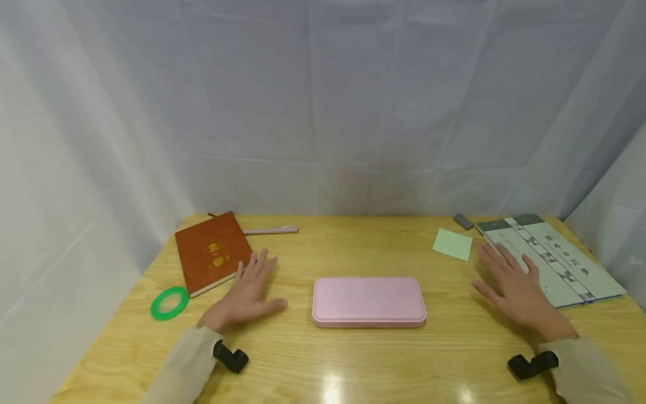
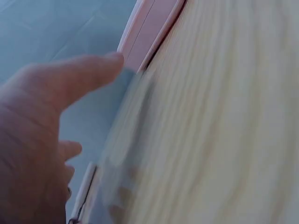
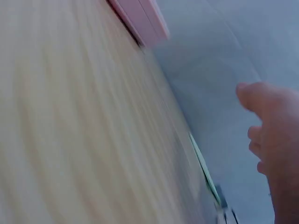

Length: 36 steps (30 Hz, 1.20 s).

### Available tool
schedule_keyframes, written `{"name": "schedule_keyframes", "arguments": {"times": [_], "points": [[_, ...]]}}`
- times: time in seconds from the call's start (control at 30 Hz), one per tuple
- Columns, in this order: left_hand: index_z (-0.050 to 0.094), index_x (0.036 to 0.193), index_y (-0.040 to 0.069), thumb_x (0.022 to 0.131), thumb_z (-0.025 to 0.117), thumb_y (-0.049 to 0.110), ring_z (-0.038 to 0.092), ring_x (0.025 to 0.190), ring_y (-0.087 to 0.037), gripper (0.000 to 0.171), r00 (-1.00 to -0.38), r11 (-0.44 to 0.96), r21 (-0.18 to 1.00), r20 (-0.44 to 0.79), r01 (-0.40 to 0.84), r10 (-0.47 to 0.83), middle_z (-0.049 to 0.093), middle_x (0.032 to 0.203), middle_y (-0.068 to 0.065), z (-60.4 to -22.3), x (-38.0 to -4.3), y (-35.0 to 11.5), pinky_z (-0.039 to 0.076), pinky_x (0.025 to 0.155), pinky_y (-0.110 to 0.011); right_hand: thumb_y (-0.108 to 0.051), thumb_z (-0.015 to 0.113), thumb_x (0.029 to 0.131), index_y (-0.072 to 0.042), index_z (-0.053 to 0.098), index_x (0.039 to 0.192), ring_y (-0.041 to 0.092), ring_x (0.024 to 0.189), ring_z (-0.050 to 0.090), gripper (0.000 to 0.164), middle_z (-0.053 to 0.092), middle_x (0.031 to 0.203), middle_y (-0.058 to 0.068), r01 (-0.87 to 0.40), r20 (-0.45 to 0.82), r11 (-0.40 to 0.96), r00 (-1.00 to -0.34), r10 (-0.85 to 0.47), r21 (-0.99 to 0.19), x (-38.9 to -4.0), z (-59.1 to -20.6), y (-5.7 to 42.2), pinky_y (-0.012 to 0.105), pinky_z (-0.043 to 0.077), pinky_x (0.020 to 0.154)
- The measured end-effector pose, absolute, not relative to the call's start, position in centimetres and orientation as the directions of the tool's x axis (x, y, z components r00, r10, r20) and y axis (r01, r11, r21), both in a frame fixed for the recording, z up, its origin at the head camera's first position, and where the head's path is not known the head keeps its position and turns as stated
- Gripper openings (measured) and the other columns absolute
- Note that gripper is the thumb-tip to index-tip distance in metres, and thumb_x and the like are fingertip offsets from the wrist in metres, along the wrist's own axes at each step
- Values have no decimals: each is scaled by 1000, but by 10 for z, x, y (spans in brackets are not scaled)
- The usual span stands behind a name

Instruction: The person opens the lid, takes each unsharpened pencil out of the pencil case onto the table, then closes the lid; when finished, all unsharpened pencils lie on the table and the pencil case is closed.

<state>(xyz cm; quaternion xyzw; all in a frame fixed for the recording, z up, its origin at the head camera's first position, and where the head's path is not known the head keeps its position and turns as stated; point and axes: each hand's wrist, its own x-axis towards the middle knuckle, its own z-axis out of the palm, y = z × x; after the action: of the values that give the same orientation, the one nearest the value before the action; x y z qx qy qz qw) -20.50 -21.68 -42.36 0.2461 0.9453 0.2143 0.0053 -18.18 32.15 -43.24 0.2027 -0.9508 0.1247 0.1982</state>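
Note:
A pink pencil case (image 1: 369, 302), lid closed, lies on the wooden table between the two hands. To its left, the left hand (image 1: 247, 297) is spread palm down, fingertips overlapping the corner of a brown notebook (image 1: 212, 252) in the head view. On the other side, the right hand (image 1: 515, 289) has its fingers spread as well, beside a pale green book (image 1: 555, 258) with a patterned band. Neither hand holds anything. Both wrist views show a thumb raised over the wood, with part of the pencil case (image 2: 152, 28) (image 3: 140, 18) farther off.
A green tape roll (image 1: 170, 303) lies by the notebook's near corner. Behind the notebook a light-coloured pen (image 1: 272, 230) sticks out to the right. A green sticky-note pad (image 1: 452, 244) and a grey eraser (image 1: 463, 221) lie left of the book. White curtains (image 1: 353, 112) hang behind the table.

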Motion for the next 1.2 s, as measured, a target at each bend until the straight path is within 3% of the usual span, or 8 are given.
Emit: {"name": "schedule_keyframes", "arguments": {"times": [0.13, 0.3, 0.4, 0.57, 0.7, 0.97, 1.1, 1.2], "points": [[21, 153, 4, 80, 70, 53, 7, 146, -41, 101, -825, 691, 488, 122, 534, 552, 9, 160, -19, -426, -199, -198, 2, 112, -63, -33, 60, 93, -15, 29, 152, 30, 140, 28, 69, 33, 154, 10, -580, 489, 799, -750, -445, -162, -180, -429, 283, 62, 20, 97], [20, 154, 12, 76, 75, 54, 16, 147, -32, 105, -777, 583, 583, 137, 565, 615, 15, 161, -8, -431, -186, -171, 12, 114, -58, -38, 63, 89, -8, 42, 145, 34, 130, 39, 67, 44, 146, 12, -702, 489, 703, -655, -576, -112, -169, -428, 233, 54, 26, 97], [25, 153, 13, 77, 75, 49, 22, 144, -28, 98, -772, 552, 606, 173, 572, 611, 24, 158, -5, -433, -181, -160, 20, 114, -54, -43, 63, 89, -11, 46, 142, 30, 130, 41, 64, 45, 145, 8, -726, 447, 678, -647, -618, -113, -161, -429, 213, 51, 27, 98], [37, 145, 11, 78, 79, 37, 35, 135, -24, 83, -767, 526, 598, 258, 605, 588, 39, 147, -8, -437, -178, -151, 33, 109, -48, -40, 65, 89, -23, 51, 139, 24, 130, 42, 55, 45, 146, 0, -688, 366, 698, -713, -599, -199, -153, -430, 199, 49, 26, 99], [41, 142, 12, 74, 81, 38, 40, 127, -21, 83, -782, 542, 593, 272, 595, 561, 45, 142, -7, -440, -178, -147, 38, 106, -46, -36, 68, 87, -23, 55, 136, 23, 128, 43, 52, 47, 144, 0, -681, 377, 701, -718, -585, -211, -153, -433, 198, 47, 27, 97], [56, 132, 21, 64, 87, 45, 49, 107, -11, 78, -825, 562, 613, 323, 555, 463, 56, 118, 5, -445, -180, -145, 45, 95, -39, -30, 68, 86, -15, 59, 129, 22, 123, 48, 46, 54, 135, 2, -726, 470, 671, -650, -597, -152, -155, -432, 193, 46, 31, 93], [62, 127, 21, 70, 84, 40, 48, 92, -10, 63, -839, 513, 676, 331, 530, 431, 56, 103, 5, -445, -182, -144, 45, 82, -29, -34, 61, 93, -12, 64, 122, 20, 114, 56, 36, 62, 124, 1, -773, 546, 623, -576, -608, -121, -159, -425, 182, 43, 39, 90], [65, 124, 18, 77, 80, 33, 47, 84, -13, 52, -844, 446, 736, 325, 509, 427, 56, 95, 2, -444, -185, -141, 42, 75, -26, -41, 52, 97, -11, 67, 116, 18, 106, 61, 38, 67, 115, 0, -794, 584, 603, -523, -621, -70, -163, -419, 171, 39, 46, 84]]}}
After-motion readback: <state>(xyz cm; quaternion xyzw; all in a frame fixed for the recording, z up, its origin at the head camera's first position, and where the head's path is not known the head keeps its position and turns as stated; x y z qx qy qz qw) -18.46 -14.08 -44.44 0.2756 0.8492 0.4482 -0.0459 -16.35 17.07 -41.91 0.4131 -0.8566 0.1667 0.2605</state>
